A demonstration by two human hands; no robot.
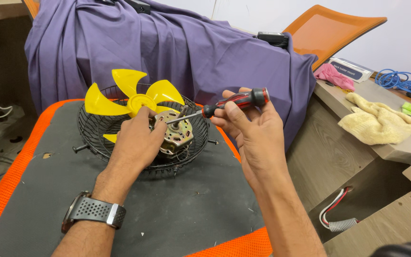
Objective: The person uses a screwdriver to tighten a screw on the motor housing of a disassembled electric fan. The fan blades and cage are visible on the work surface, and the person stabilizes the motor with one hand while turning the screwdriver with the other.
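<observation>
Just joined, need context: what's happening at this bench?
A person is working on a small fan laid on a dark mat with orange edging. The left hand steadies the bare metal motor sitting in the black wire fan guard, with the yellow plastic fan blade beside it. The right hand holds a red-and-black-handled screwdriver, its tip at the top of the motor. A purple cloth covers something behind.

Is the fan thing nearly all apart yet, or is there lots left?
Partly. The black wire grille lies flat on the grey mat with no front cover on it. Right now the left hand steadies the metal motor while the right hand works a red screwdriver into it. The yellow blade and motor sit in the grille.
</observation>
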